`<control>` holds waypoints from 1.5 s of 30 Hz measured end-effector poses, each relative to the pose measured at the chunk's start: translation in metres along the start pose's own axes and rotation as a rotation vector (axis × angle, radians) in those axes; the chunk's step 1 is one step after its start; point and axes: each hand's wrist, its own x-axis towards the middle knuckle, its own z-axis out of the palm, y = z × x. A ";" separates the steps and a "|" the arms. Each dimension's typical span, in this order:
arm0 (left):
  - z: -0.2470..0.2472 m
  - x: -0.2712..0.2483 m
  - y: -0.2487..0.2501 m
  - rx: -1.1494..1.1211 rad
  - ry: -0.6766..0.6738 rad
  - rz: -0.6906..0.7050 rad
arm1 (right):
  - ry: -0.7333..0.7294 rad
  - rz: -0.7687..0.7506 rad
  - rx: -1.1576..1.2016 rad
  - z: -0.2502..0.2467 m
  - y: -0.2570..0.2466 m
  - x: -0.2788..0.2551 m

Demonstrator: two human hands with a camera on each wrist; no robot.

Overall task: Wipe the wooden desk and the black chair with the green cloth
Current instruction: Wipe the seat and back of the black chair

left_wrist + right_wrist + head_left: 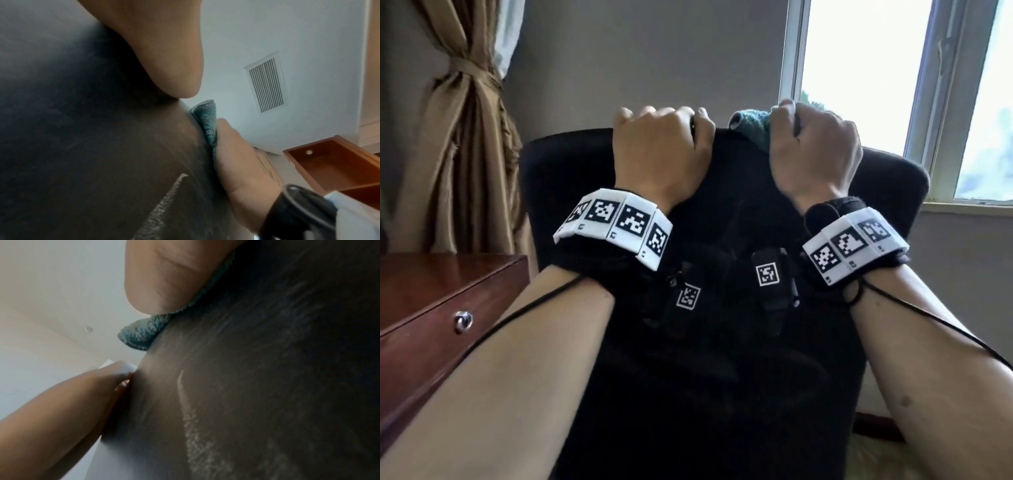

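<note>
My fingers (pixel 681 114) curl over the black chair (pixel 722 342) top, left hand (pixel 657 154) bare, right hand (pixel 815 154) pinning the green cloth (pixel 750 128) there; loosen and it could slip behind.

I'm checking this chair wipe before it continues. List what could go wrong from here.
1. The green cloth is bunched under the right hand on the black chair back's top edge; a loose end sticks out, so a stroke may wipe little.
2. Both hands curl over that edge, the left hand bare; pulling might tip or roll the chair.
3. The pale scuffs on the backrest may not wipe off.
</note>
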 end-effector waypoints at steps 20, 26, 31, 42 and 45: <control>0.022 0.006 -0.041 0.064 0.065 -0.055 | 0.285 -0.251 0.085 0.032 0.013 -0.031; 0.031 -0.012 -0.072 0.137 0.179 -0.217 | 0.084 -0.284 -0.050 0.057 0.000 -0.067; 0.038 -0.013 -0.068 0.155 0.217 -0.255 | -0.077 -0.514 -0.075 0.078 -0.024 -0.108; 0.034 -0.018 -0.058 0.088 0.220 -0.133 | -0.021 -0.146 -0.081 0.052 0.007 -0.089; 0.030 -0.020 -0.061 0.027 0.267 -0.024 | -0.148 -0.198 0.016 0.034 0.018 -0.087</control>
